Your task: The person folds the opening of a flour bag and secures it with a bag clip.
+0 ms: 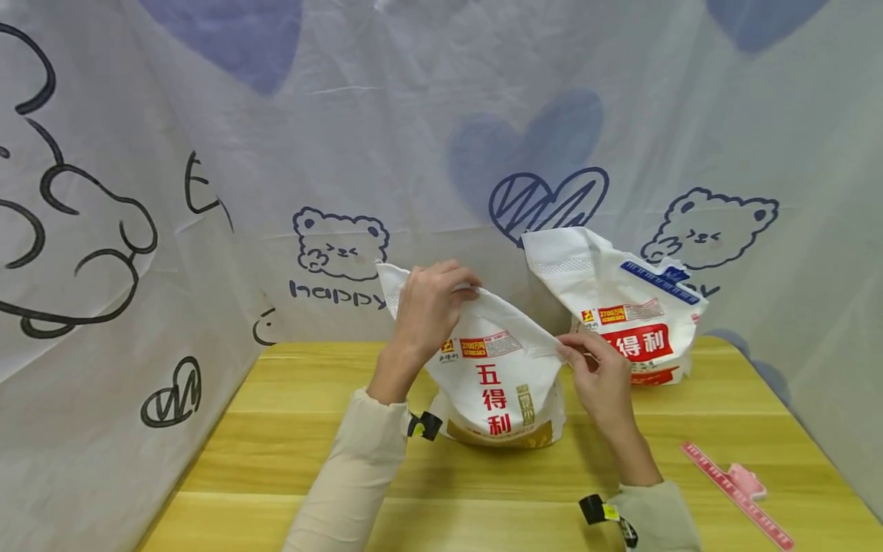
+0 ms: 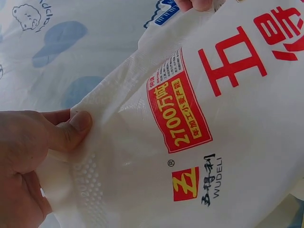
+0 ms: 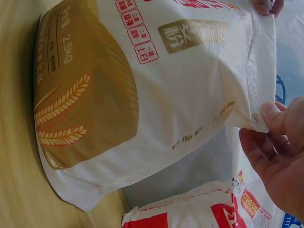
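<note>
A white flour bag (image 1: 510, 368) with red lettering and a gold base stands on the table, its loose top pulled out wide. My left hand (image 1: 433, 307) grips the upper edge near the left corner; in the left wrist view the thumb lies across the front face. The right hand (image 1: 602, 376) pinches the other top corner between thumb and fingertips, as the right wrist view shows. Behind and to the right stands a second flour bag (image 1: 636, 345), with a blue sealing clip (image 1: 660, 282) across its folded upper part.
On the table (image 1: 290, 445) at the front right lies a pink sealing clip (image 1: 740, 491) with a bear-shaped handle. A printed white curtain (image 1: 414, 115) hangs behind the table and along both sides.
</note>
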`<state>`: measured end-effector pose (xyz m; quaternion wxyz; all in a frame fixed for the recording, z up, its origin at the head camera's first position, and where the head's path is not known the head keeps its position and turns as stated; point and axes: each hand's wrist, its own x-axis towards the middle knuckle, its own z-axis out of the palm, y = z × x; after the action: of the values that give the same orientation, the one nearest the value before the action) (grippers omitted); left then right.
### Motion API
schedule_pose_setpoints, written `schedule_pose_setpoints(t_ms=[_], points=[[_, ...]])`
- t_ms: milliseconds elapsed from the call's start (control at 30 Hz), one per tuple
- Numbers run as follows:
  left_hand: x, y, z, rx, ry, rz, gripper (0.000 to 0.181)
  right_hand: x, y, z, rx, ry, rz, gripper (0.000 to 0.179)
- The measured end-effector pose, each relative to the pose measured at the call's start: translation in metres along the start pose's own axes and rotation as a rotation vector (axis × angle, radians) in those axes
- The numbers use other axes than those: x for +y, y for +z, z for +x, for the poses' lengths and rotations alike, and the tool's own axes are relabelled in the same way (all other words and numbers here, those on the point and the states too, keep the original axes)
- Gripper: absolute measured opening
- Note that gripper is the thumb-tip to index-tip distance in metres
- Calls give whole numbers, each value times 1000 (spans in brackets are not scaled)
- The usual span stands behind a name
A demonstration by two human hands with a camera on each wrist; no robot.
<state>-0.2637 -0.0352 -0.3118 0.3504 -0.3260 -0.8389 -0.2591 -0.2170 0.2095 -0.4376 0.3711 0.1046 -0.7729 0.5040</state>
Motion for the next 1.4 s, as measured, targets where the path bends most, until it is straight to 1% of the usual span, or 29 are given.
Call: schedule_pose_setpoints(t_ms=[167,400,533,600,667,767,833,867,1100,1267,1400], points=[[2,1,0,13,19,1,11,0,-1,-1,-13,18,13,12],[8,1,3,21,63,-23,10,-3,-4,-2,-39,47,46,13],[11,2,6,17,71,-20,10,-5,-6,-2,-43,61,32,15],[12,1,7,13,69,-16,11,-10,-6,-2,-44,60,17,16],[12,1,7,9,67,-11,11,-19,-8,-1,-50,55,3,16],[11,0,7,6,66,-12,10,-37,-12,0,-72,54,-13,15],[10,-1,7,7,63,-11,10,-44,-14,1,-88,44,-19,16],[10,-2,7,7,61,-10,10,-45,-14,2,-95,44,-20,16],[10,-1,6,5,46,-20,11,-13,-15,0,-136,68,-18,23],[10,3,5,-2,39,-2,12,-12,-20,-3,-150,68,-25,23],[11,6,4,-18,32,2,12,-8,-27,-8,-154,79,-71,23]])
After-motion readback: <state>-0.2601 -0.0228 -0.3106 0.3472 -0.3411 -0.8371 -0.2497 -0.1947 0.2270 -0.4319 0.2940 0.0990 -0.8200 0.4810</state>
